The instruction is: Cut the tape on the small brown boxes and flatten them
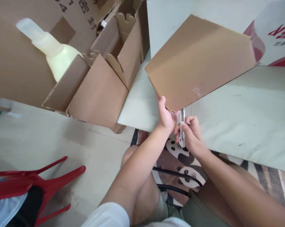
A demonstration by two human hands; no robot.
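Note:
A brown cardboard box (pixel 199 60) is tilted up over the pale table, one corner pointing down toward me. My left hand (pixel 166 115) grips that lower corner, its thumb on the near face and the other fingers hidden beneath. In my right hand (pixel 191 134) is a white utility knife (pixel 182 130), the thumb lying along its body. The knife points up at the box's lower edge, close to my left hand. Whether its blade touches the cardboard I cannot tell. A small piece of clear tape (pixel 196 91) shows on the box face.
Open cardboard boxes (pixel 98 91) stand at the left, one with a pale yellow bottle-shaped object (pixel 59 56) in it. A white carton with red print (pixel 279 37) is behind on the pale tabletop (pixel 239 116). A red stool (pixel 45 186) lies at lower left; a panda-patterned mat (pixel 166 160) is below.

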